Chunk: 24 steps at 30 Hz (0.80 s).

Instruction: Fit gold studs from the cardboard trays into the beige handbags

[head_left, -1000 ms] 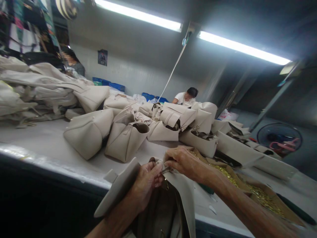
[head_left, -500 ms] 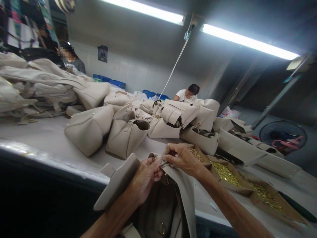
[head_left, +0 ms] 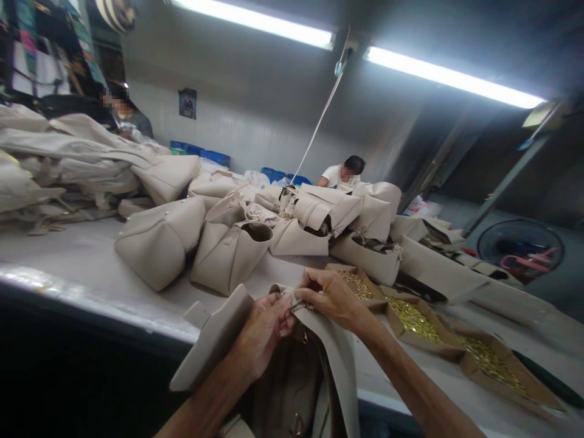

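A beige handbag [head_left: 340, 359] hangs open in front of me at the table's near edge, its dark inside and a gold-coloured clasp showing. My left hand [head_left: 267, 328] is closed on the bag's upper edge, where a narrow strap is attached. Right beside it, my right hand [head_left: 326, 295] pinches the same strap area with thumb and forefinger. The fingertips of both hands nearly meet, and they hide whatever small part lies between them. A stiff beige flap [head_left: 214, 340] sticks out to the left, behind my left forearm.
Cardboard trays of gold-coloured metal fittings [head_left: 415, 319] stand to the right on the table [head_left: 91, 255]. Several beige bags [head_left: 232, 255] lie across the middle, with a heap of beige pieces [head_left: 77, 146] at left. Two people work beyond. A fan [head_left: 520, 252] stands at far right.
My hands hold the same spot on the bag, with the right fingers slightly shifted. The whole view has moved a little.
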### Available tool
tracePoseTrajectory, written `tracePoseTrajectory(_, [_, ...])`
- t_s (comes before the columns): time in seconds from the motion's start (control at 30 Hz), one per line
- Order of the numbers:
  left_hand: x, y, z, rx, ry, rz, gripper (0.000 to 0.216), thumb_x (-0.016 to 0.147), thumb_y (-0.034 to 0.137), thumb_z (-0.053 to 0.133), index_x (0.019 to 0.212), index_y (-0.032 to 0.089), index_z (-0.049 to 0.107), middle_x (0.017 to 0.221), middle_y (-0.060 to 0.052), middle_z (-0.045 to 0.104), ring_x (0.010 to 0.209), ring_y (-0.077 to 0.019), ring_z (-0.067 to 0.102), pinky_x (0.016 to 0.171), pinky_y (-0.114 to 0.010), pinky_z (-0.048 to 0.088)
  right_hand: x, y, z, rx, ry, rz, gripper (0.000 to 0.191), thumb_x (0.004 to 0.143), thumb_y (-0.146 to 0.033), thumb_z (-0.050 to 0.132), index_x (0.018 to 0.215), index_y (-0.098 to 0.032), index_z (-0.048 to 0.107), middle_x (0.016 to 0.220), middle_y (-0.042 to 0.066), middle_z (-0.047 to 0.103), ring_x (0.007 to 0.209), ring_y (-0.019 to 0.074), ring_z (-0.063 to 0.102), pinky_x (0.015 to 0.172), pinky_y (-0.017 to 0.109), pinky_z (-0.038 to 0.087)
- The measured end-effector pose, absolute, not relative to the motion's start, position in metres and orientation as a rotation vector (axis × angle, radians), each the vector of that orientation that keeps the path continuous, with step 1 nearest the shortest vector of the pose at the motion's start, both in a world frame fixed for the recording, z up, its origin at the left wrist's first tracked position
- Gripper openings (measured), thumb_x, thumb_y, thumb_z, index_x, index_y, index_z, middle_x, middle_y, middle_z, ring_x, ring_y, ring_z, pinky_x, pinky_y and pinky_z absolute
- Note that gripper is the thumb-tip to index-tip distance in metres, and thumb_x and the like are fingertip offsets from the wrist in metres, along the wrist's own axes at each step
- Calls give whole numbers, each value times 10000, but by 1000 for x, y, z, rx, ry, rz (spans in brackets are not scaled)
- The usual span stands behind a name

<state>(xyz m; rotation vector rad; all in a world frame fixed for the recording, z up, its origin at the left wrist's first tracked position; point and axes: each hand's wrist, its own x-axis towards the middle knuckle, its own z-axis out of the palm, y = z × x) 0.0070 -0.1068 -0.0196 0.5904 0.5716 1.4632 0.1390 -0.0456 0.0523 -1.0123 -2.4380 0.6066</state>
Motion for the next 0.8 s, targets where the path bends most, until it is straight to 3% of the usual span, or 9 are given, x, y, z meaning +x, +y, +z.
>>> tracePoseTrajectory(0.27, [8, -105, -20, 587, 581, 1485, 435, 547, 417, 852, 671, 115, 565, 536, 37, 489, 463, -43, 401, 414, -151, 297, 131, -51, 39, -1025, -2300, 580, 90, 803, -228, 588, 745, -160, 579, 671, -25, 568, 634, 111, 492, 614, 225, 358])
tracePoseTrajectory(0.53, [6, -100, -23, 552, 576, 1487, 322, 610, 313, 819, 673, 104, 583, 549, 36, 477, 469, -43, 421, 422, -157, 303, 130, -46, 23, -1008, -2118, 615, 246, 785, -321, 609, 625, -171, 497, 601, -39, 507, 592, 104, 445, 568, 218, 343])
tracePoseTrajectory(0.8, [2, -101, -24, 602, 584, 1458, 365, 590, 366, 827, 683, 102, 593, 546, 36, 479, 473, -46, 414, 422, -154, 303, 142, -36, 35, -908, -2351, 736, 182, 803, -300, 587, 698, -153, 568, 603, -45, 522, 567, 88, 450, 554, 204, 339])
